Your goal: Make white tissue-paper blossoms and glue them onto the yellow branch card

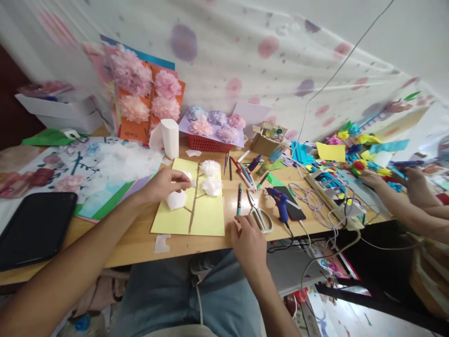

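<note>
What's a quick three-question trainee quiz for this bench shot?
1. True or false: the person's left hand is over the yellow sheet.
2. Which of these is nearest the right hand? a) red basket b) scissors c) white roll
3. Fill in the colour: the glue gun near the table's front edge is ____.

Key: 1 true; 2 b; 3 blue.

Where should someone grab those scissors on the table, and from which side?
By the pale handle loops of the scissors, probably from the person's own side: the loops face the table's front edge, beside the right hand, while the blades point away.
</note>
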Demonstrator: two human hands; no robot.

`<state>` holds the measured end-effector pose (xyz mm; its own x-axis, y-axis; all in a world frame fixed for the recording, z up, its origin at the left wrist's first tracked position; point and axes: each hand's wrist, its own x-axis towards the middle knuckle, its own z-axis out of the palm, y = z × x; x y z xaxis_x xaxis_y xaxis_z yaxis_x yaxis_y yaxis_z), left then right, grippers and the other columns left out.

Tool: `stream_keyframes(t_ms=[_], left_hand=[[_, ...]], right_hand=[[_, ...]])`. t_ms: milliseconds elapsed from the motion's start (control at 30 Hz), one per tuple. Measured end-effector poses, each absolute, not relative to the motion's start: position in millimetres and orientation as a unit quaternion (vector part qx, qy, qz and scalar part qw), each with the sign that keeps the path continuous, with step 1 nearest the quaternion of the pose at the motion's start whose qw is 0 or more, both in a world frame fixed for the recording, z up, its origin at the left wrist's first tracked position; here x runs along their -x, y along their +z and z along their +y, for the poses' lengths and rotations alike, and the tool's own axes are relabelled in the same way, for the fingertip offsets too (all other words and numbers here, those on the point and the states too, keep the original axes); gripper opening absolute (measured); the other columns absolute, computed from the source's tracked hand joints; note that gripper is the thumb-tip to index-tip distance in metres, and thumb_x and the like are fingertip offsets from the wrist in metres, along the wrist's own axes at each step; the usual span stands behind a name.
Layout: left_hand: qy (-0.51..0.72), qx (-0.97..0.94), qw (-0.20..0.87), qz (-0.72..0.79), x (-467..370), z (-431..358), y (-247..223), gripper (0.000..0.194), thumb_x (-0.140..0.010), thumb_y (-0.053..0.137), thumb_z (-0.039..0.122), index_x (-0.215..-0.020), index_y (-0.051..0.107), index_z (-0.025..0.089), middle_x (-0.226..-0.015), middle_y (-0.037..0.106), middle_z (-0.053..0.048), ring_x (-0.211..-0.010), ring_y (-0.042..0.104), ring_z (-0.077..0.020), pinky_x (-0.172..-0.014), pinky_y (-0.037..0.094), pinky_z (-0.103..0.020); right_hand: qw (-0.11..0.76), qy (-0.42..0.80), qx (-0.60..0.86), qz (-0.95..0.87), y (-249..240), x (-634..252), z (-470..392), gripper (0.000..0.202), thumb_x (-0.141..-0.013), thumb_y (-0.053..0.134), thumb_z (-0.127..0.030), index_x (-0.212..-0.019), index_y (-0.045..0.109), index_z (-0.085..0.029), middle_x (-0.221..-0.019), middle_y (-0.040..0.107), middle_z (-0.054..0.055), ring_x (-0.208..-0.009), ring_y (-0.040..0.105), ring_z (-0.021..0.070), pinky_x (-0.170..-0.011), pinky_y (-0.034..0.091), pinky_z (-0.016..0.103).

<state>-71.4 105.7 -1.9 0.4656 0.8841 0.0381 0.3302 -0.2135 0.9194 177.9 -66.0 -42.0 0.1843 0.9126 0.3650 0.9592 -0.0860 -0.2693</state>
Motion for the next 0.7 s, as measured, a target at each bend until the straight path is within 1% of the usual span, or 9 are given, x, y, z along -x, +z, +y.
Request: stream_keyframes(t_ms=[67,167,233,300,400,467,533,633,700], left_hand=[[0.307,-0.711,0.469,0.425,71.3,106.6,-3.0,0.030,-0.070,0.076,0.045,-0.078,0.073,0.016,-0.078,0.073,-0.005,-0.069,0.064,-0.0167,-0.065,0.053,-0.028],[0.303,-0.710,0.470,0.428,69.8,105.7,-4.8,0.028,-0.070,0.076,0.043,-0.077,0.073,0.016,-0.074,0.072,-0.004,-0.066,0.063,-0.0155,-0.065,0.053,-0.028],[0.297,-0.710,0.471,0.430,68.2,104.1,-6.7,0.027,-0.072,0.076,0.042,-0.077,0.073,0.016,-0.072,0.072,-0.004,-0.064,0.062,-0.0148,-0.064,0.052,-0.028],[0.290,-0.712,0.473,0.430,66.3,102.5,-9.5,0.027,-0.073,0.075,0.042,-0.078,0.073,0.016,-0.071,0.071,-0.003,-0.063,0.062,-0.0145,-0.064,0.052,-0.028],[0.280,-0.719,0.475,0.422,61.4,100.7,-14.5,0.024,-0.075,0.075,0.039,-0.079,0.074,0.016,-0.070,0.071,-0.003,-0.062,0.061,-0.0140,-0.063,0.051,-0.026],[0.274,-0.723,0.482,0.412,56.3,99.6,-17.4,0.022,-0.076,0.074,0.038,-0.080,0.075,0.016,-0.071,0.072,-0.003,-0.063,0.062,-0.0142,-0.064,0.051,-0.026],[0.267,-0.735,0.479,0.400,49.8,98.4,-19.9,0.021,-0.078,0.073,0.037,-0.079,0.075,0.016,-0.073,0.074,-0.004,-0.067,0.064,-0.0156,-0.067,0.051,-0.027],[0.263,-0.767,0.433,0.394,39.9,97.3,-23.5,0.016,-0.079,0.071,0.032,-0.079,0.075,0.017,-0.078,0.076,-0.005,-0.074,0.068,-0.0182,-0.073,0.051,-0.029],[0.265,-0.781,0.400,0.400,35.2,97.6,-25.9,0.013,-0.079,0.070,0.028,-0.080,0.076,0.016,-0.082,0.078,-0.005,-0.078,0.069,-0.0191,-0.076,0.051,-0.029]], right_hand=[[0.256,-0.059,0.708,-0.655,-48.3,-176.6,-68.9,0.024,-0.095,0.052,-0.019,-0.108,0.072,-0.017,-0.107,0.073,0.009,-0.077,0.068,0.0188,-0.063,0.049,0.029],[0.254,-0.069,0.628,-0.732,-53.4,-180.4,-71.7,0.032,-0.097,0.047,-0.013,-0.121,0.069,-0.018,-0.126,0.070,0.011,-0.100,0.066,0.0233,-0.083,0.054,0.034],[0.239,-0.079,0.584,-0.772,-57.4,-184.3,-76.6,0.035,-0.095,0.049,-0.012,-0.125,0.068,-0.018,-0.130,0.070,0.010,-0.105,0.063,0.0265,-0.091,0.054,0.041],[0.235,-0.086,0.568,-0.784,-61.3,-188.2,-84.1,0.039,-0.094,0.050,-0.010,-0.128,0.066,-0.017,-0.130,0.070,0.010,-0.107,0.061,0.0288,-0.094,0.054,0.046],[0.243,-0.069,0.559,-0.790,-63.2,-192.4,-92.8,0.045,-0.092,0.050,-0.009,-0.135,0.061,-0.017,-0.137,0.065,0.012,-0.118,0.058,0.0297,-0.100,0.052,0.051],[0.244,-0.048,0.544,-0.801,-61.7,-193.7,-93.8,0.047,-0.094,0.050,-0.011,-0.140,0.057,-0.017,-0.143,0.061,0.012,-0.125,0.056,0.0302,-0.104,0.051,0.052],[0.233,-0.032,0.526,-0.818,-60.3,-194.3,-92.0,0.048,-0.096,0.051,-0.017,-0.144,0.053,-0.017,-0.144,0.060,0.013,-0.128,0.054,0.0313,-0.105,0.051,0.054],[0.215,-0.033,0.501,-0.838,-63.0,-197.4,-90.6,0.050,-0.098,0.055,-0.027,-0.146,0.050,-0.016,-0.143,0.061,0.014,-0.130,0.055,0.0332,-0.103,0.052,0.055],[0.221,-0.048,0.483,-0.846,-68.2,-202.1,-92.1,0.054,-0.097,0.059,-0.031,-0.148,0.048,-0.016,-0.141,0.062,0.015,-0.131,0.055,0.0342,-0.102,0.054,0.054]])
